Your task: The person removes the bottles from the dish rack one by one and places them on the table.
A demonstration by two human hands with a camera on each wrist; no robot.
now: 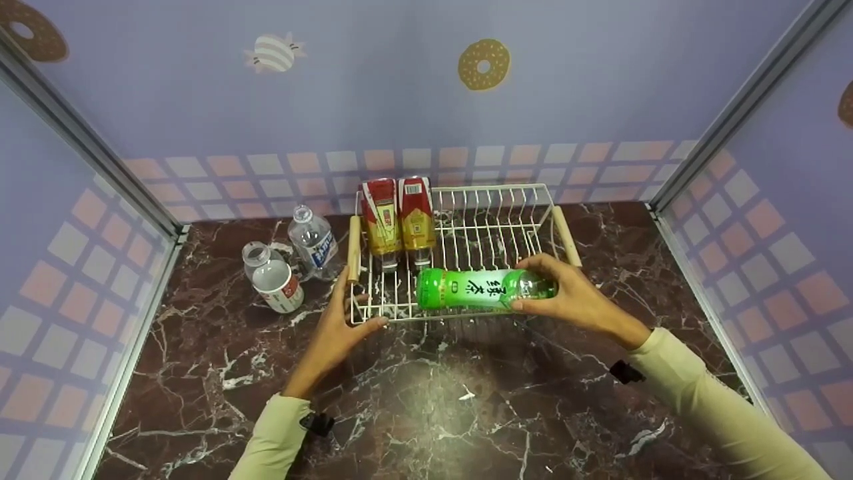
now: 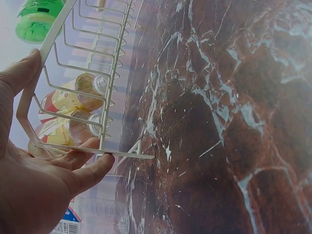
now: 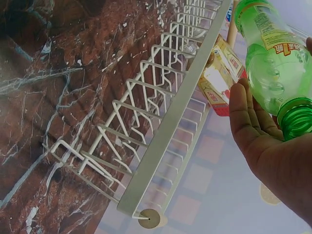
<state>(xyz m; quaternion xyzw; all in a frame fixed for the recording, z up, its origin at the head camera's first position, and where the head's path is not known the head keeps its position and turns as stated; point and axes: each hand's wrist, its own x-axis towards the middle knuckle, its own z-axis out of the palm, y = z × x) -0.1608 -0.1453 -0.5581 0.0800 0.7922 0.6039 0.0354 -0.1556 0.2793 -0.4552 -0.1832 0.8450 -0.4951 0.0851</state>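
Observation:
A white wire rack (image 1: 466, 313) with wooden side handles stands on the dark marbled surface. My left hand (image 1: 343, 327) grips its front left corner, thumb on the front rim and fingers at the end wires, as the left wrist view (image 2: 44, 170) also shows. Over the rack's front part, my right hand (image 1: 566, 293) holds a green tea bottle (image 1: 460, 288) lying sideways by its neck end, its base toward the left. Two bottles with red and yellow labels, one on the left (image 1: 382, 220) and one beside it (image 1: 416, 217), lie in the rack's left part, necks toward me.
Left of the rack stand two clear plastic bottles, one with a blue label (image 1: 313, 243) and one with a red and white label (image 1: 273, 280). A patterned wall (image 1: 400, 100) rises behind the rack, with side panels at both ends. Small white bits (image 1: 466, 395) lie in front.

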